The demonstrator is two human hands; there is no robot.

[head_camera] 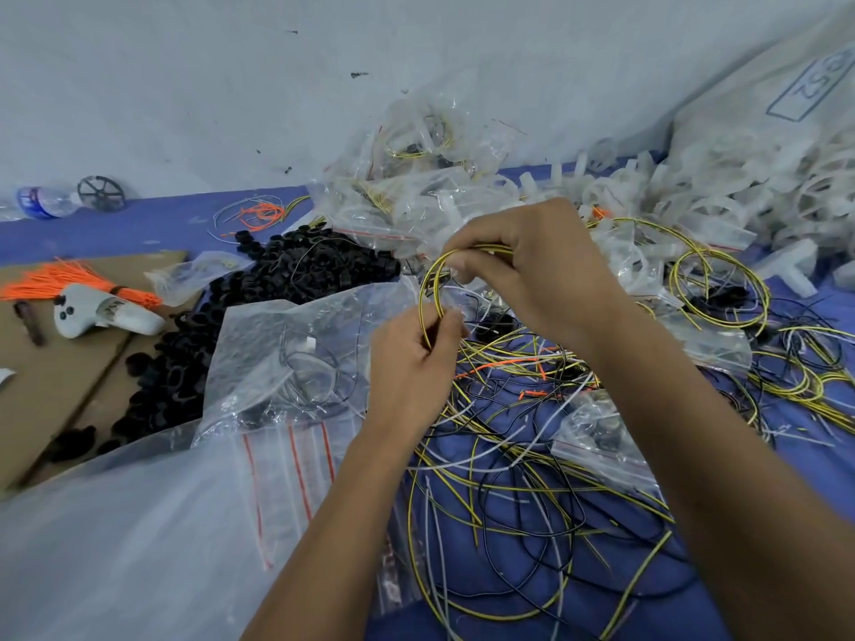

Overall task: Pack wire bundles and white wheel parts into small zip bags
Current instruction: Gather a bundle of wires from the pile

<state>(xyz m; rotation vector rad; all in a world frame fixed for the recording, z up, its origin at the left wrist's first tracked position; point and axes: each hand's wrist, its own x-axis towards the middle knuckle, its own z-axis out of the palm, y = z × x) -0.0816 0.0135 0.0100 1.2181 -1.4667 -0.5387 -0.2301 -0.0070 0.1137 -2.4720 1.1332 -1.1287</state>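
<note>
Hands close together over the wire mess: my left hand (412, 358) pinches the lower end of a yellow wire loop (428, 282), my right hand (532, 266) curls round its top, both clamped on it. Coiling step, I judge. To do it well, keep the turns even and tight and don't let the ends spring out, so the bundle fits a bag mouth. Loose wires (499, 455) lie tangled just beneath on the blue table (115, 226). Empty zip bags (287, 460) sit near my left forearm. White wheel parts (694, 196) piled far right, packed bags (416, 178) behind. Black parts (287, 266) heaped at left.
</note>
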